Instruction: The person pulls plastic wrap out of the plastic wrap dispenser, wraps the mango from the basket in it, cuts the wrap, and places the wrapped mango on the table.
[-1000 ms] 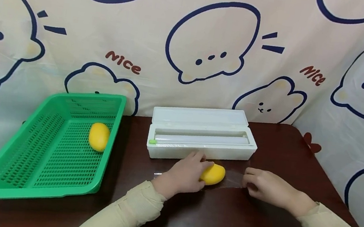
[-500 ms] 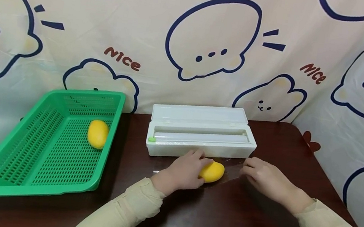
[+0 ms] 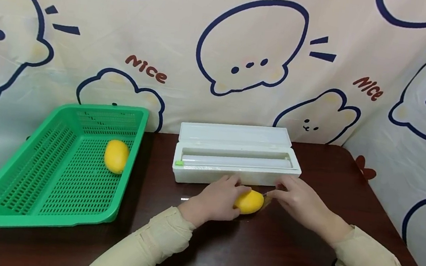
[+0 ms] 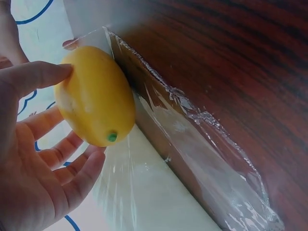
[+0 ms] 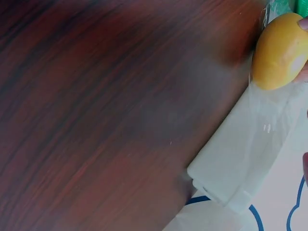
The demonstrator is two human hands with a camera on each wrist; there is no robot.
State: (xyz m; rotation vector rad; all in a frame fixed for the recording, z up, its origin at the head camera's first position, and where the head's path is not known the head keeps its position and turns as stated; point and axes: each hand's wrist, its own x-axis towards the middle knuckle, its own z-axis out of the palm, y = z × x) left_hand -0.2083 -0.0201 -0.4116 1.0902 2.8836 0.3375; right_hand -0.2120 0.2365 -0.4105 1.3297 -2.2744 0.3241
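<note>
A yellow mango [image 3: 250,202] lies on clear cling film [image 4: 207,120] in front of the white film dispenser box [image 3: 232,173]. My left hand [image 3: 216,200] holds it from the left with thumb and fingers spread round its side. A small green stem tip shows on the mango in the left wrist view. At the mango's right end, my right hand [image 3: 304,203] pinches the edge of the film, drawn up close to the fruit. Most of the right hand is out of its own wrist view. The film stretches from the box across the table, its edge crinkled.
At the left stands a green basket [image 3: 48,214] with another yellow mango [image 3: 116,156] inside. The box has its lid tipped back, a film roll [image 3: 237,161] inside and a green slider [image 3: 179,163]. A patterned curtain [image 3: 183,48] hangs behind the dark wooden table [image 3: 252,264].
My right hand has moved left, bringing the film edge from well right of the mango to its right end. The left hand keeps its hold on the mango.
</note>
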